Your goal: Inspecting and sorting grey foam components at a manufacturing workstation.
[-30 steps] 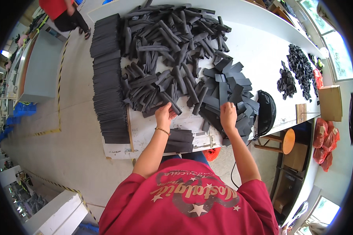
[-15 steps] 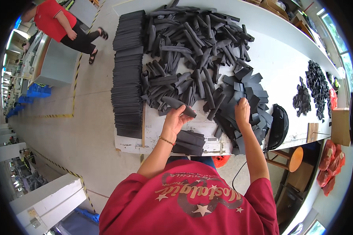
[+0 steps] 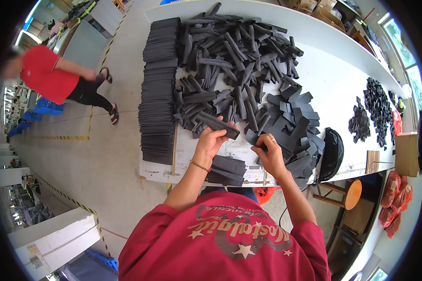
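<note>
The left hand point(image 3: 211, 141) holds a dark-grey rolled fabric tube point(image 3: 214, 123), partly covered; the right hand point(image 3: 270, 153) pinches a flat dark-grey piece point(image 3: 252, 136), its gripped end hidden.

A long white desk point(image 3: 332, 70) with a scuffed near edge is carrying a broad heap of dark-grey rolled tubes point(image 3: 239, 54). Left of this heap, a long row of tightly packed dark-grey flat pieces point(image 3: 159, 96) is lying. Right of and nearer than the heap, loose dark-grey rectangular pieces point(image 3: 291, 133) are overlapping. Well to the heap's right, two piles of small black pieces point(image 3: 359, 124) are resting.
</note>
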Motion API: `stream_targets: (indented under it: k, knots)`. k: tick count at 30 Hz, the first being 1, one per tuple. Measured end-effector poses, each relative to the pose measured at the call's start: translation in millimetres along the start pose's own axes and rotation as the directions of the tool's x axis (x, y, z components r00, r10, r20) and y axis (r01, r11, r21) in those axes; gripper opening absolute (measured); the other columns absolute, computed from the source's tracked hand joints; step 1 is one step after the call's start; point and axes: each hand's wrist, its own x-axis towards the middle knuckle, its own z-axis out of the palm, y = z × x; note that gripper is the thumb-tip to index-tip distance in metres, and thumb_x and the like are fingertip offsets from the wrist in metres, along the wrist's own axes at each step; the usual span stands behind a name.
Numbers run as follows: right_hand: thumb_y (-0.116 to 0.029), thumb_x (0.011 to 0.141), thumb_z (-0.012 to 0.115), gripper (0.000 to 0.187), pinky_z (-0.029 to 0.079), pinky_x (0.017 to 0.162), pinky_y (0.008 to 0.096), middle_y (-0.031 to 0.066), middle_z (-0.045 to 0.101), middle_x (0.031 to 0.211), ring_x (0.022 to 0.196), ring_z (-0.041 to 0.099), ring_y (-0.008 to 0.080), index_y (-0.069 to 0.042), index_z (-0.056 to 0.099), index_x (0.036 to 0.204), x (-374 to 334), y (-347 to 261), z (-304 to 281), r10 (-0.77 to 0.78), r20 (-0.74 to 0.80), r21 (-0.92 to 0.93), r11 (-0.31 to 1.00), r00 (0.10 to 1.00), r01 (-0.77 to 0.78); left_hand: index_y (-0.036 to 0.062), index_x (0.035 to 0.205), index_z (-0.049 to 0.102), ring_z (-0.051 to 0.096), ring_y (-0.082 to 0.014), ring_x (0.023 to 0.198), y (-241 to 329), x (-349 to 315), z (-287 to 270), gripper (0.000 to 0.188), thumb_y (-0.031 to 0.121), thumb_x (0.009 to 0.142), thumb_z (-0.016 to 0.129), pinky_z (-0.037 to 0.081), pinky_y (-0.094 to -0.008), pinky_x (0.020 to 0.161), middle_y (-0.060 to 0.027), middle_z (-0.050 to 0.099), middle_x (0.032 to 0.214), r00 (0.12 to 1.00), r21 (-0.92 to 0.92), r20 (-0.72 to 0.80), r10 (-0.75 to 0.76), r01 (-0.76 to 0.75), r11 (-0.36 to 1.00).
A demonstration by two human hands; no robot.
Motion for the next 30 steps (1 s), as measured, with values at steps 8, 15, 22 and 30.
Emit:
stream_targets:
  k: [8,15,22,30]
  knots:
    - [-0.011,0.070,0.079,0.045,0.047,0.083,0.0364,0.0118,0.060,0.099,0.095,0.058,0.0293,-0.006,0.064,0.113,-4.7,-18.4,0.7,0.113,-0.008,0.077,0.991,0.994,-0.112,0.0052,0.119,0.053,0.066,-0.0299,0.097,-2.4,0.2,-4.1,0.037,-0.005,0.085,0.061,0.058,-0.0390,0.081,-0.0167,0.064,0.108,0.995,0.112,-0.090,0.035,-0.024,0.993]
    - [-0.010,0.068,0.078,0.032,0.043,0.084,0.0357,0.0082,0.062,0.095,0.093,0.057,0.0257,-0.006,0.071,0.100,1.7,-30.0,6.2,-0.114,-0.135,-0.146,0.985,0.984,0.094,0.0065,0.114,0.058,0.067,-0.0222,0.089,0.4,-2.2,0.3,0.030,0.001,0.085,0.066,0.058,-0.0371,0.076,-0.0087,0.065,0.101,0.997,0.089,-0.073,-0.004,0.011,0.996]
    - [-0.012,0.071,0.076,0.022,0.040,0.076,0.0353,0.0020,0.061,0.088,0.084,0.055,0.0215,-0.011,0.072,0.092,6.3,-26.7,4.4,-0.256,-0.189,-0.337,0.924,0.948,0.182,0.0059,0.121,0.052,0.065,-0.0276,0.102,2.2,-8.8,4.9,0.031,0.001,0.091,0.059,0.056,-0.0428,0.087,-0.0170,0.064,0.112,0.992,0.043,0.033,-0.124,0.123,0.992]
    - [-0.011,0.071,0.074,0.033,0.040,0.078,0.0376,0.0019,0.058,0.093,0.086,0.055,0.0228,-0.009,0.066,0.103,3.9,-31.8,5.0,-0.410,-0.166,-0.556,0.790,0.897,0.258,0.0041,0.124,0.046,0.065,-0.0316,0.101,-0.3,-21.6,30.4,0.038,-0.002,0.089,0.059,0.057,-0.0444,0.087,-0.0211,0.063,0.113,0.997,0.028,0.051,-0.053,0.052,0.998]
